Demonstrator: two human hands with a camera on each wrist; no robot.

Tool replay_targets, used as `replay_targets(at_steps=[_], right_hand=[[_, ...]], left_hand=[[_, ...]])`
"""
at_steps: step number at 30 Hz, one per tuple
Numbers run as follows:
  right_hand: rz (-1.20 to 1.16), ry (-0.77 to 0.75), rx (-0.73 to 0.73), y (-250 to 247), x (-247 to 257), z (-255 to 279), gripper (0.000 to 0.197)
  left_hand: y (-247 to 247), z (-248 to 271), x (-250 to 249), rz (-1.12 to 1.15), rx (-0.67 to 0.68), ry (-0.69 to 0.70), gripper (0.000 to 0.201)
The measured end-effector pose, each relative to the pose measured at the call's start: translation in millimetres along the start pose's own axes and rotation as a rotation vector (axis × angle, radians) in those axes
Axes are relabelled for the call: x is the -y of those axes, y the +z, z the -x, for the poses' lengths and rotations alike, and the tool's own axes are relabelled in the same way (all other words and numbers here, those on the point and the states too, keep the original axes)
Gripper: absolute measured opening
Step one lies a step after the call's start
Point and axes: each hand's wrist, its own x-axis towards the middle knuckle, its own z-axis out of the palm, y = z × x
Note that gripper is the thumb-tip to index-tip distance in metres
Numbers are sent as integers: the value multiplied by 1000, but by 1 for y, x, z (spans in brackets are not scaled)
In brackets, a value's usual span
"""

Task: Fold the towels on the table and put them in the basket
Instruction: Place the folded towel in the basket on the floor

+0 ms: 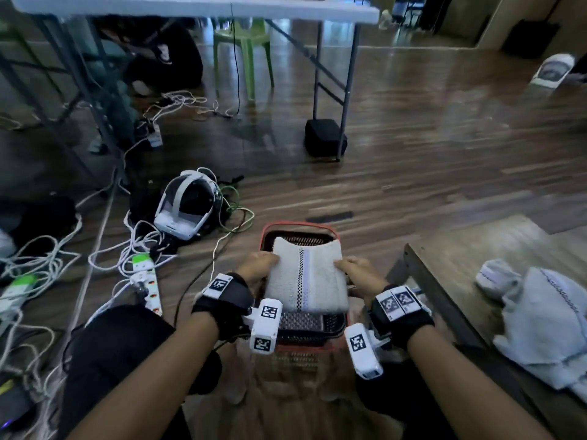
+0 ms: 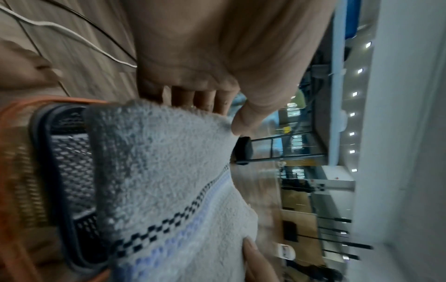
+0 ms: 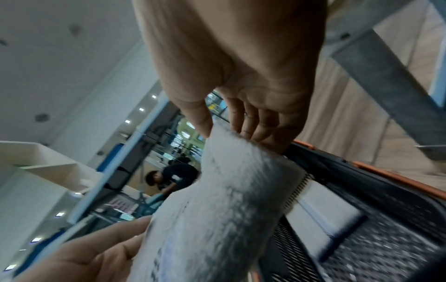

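A folded white towel (image 1: 306,276) with a checked black and pale blue stripe hangs just above the orange-rimmed black mesh basket (image 1: 300,335) on the floor. My left hand (image 1: 259,265) pinches its left edge, thumb on top and fingers beneath, as the left wrist view shows: left hand (image 2: 217,103), towel (image 2: 169,181), basket (image 2: 70,171). My right hand (image 1: 352,269) pinches the right edge the same way; in the right wrist view the right hand (image 3: 231,126) holds the towel (image 3: 217,219) over the basket (image 3: 362,238). Unfolded white towels (image 1: 540,315) lie on the low wooden table (image 1: 451,249) to the right.
White cables, power strips (image 1: 144,281) and a white headset (image 1: 185,208) litter the floor left of the basket. A folding table (image 1: 197,7), a green chair (image 1: 244,49) and a black box (image 1: 324,138) stand farther off. The low table's edge runs close to the basket's right side.
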Motion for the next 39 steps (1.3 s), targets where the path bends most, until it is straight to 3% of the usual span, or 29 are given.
replay_targets(at_steps=[7,13,21,24,28,32,34,37,39], right_hand=[[200,224,10,23,-79,-126,21],[284,284,-19,41,-111,-225,33],[193,250,-117,62,-145,-324,21],[176,240,-134,68,-149,-344,16],[164,253,-163,73,-160,-361,31],[163,271,-161,76,-168,-364,17],[152,278,-161,78,-169,-364,27],[235,222,-246,85,-167,-360,43],[434,51,-340,92,-164,-352,51]], left_hand=[[21,-129,76,-422,-66,-178,28],[32,-235,113,-511,-89,-255,26],[47,-334,145,-474,-188,-192,31],[45,-355,154,-483,-210,-163,32],[44,-370,166,-524,-204,-170,33],[46,-371,175,-495,-227,-191,34],[49,-368,177,-494,-264,-173,36],[59,-359,185,-616,-296,-1,53],[64,-354,194,-821,-309,181,60]])
